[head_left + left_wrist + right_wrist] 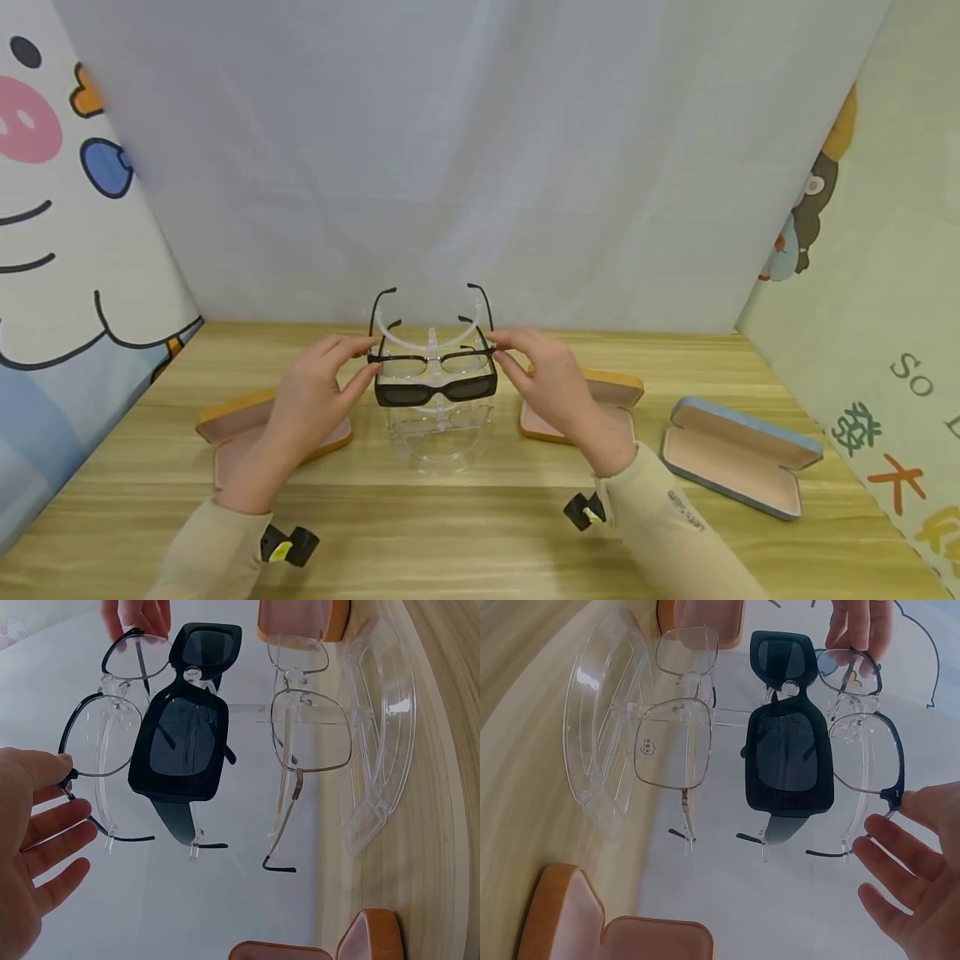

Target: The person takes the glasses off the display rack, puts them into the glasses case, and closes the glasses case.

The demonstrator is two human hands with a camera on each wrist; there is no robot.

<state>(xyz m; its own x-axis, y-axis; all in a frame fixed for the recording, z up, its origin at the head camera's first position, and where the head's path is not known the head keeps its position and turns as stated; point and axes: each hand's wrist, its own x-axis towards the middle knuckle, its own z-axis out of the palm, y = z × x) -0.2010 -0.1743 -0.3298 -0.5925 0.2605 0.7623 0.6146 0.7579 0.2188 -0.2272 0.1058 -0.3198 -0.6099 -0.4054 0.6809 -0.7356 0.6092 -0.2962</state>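
Observation:
A pair of black half-rim eyeglasses sits at the top tier of a clear acrylic display stand, temples pointing backward. My left hand pinches its left hinge corner between thumb and forefinger. At the opposite corner my right hand pinches in the same way; in the right wrist view the other fingers of this hand spread loosely. Black sunglasses rest on the tier below. Thin metal-framed eyeglasses are on the lowest tier, just above the stand's base.
An open orange case lies behind my left forearm, and another orange case stands open behind my right hand. Further right is an open blue case. A pale curtain closes off the back of the wooden table.

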